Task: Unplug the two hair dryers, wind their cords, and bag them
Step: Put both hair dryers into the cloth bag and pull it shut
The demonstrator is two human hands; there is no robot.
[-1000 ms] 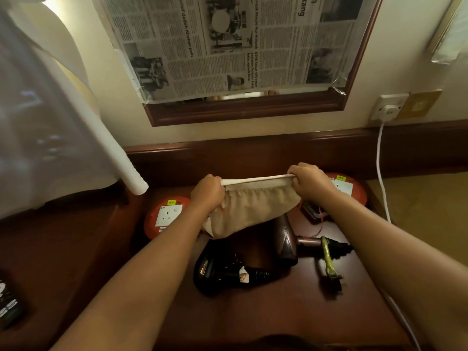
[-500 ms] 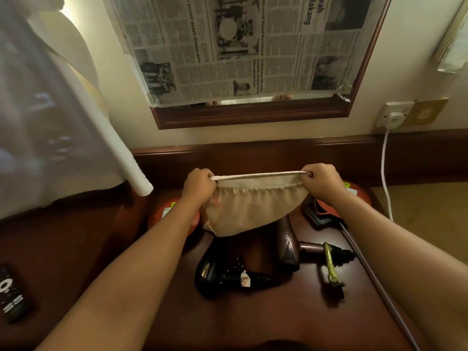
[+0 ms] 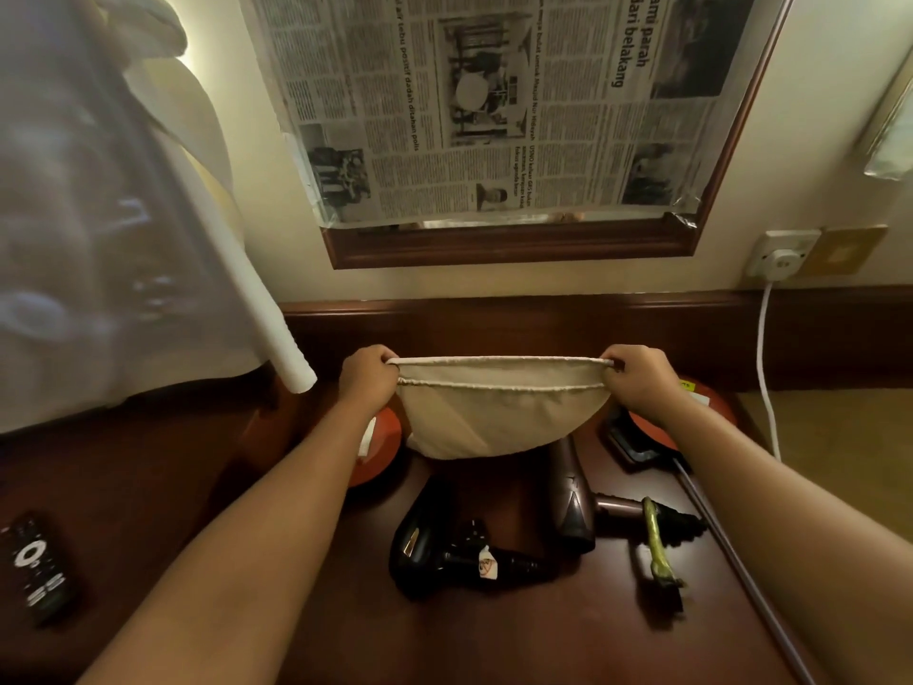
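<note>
A beige drawstring bag hangs in the air above the dark wooden table, its mouth stretched wide. My left hand grips the left end of the rim and my right hand grips the right end. Below the bag lie two hair dryers: a black one on the left with its cord wound beside the handle, and a brown one on the right with a green tie around its bundled cord.
Two round red extension reels sit behind the bag, partly hidden. A white plug and cord hang from the wall socket at right. A remote lies far left. A white lampshade crowds the left side.
My hands have pulled apart and risen slightly, stretching the bag's mouth wider and flatter. The dryers have not moved.
</note>
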